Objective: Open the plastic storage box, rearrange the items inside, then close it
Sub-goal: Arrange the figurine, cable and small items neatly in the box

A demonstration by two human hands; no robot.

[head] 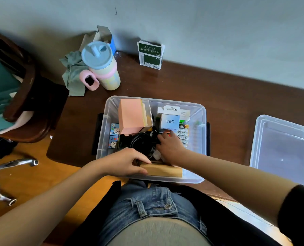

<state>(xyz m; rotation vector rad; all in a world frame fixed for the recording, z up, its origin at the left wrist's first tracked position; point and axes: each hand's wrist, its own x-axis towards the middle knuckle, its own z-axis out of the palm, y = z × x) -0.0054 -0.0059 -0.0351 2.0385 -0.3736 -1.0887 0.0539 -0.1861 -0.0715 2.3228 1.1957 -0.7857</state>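
The clear plastic storage box [200,112] stands open on the brown desk, its lid [282,148] lying to the right. Inside are a pink box [130,116], a white box marked Q88 [170,121], small panda-print boxes [114,136], a pack of batteries [183,134], black round things [140,142] and a wooden block [163,170] at the near wall. My left hand [128,162] grips the left end of the wooden block. My right hand [170,146] reaches down among the black items and the batteries; what its fingertips touch is hidden.
A pastel cup with a blue lid [100,65] and a grey-green cloth [73,71] stand at the back left. A green and white carton [150,55] sits by the wall. A dark wooden chair [23,96] stands left of the desk.
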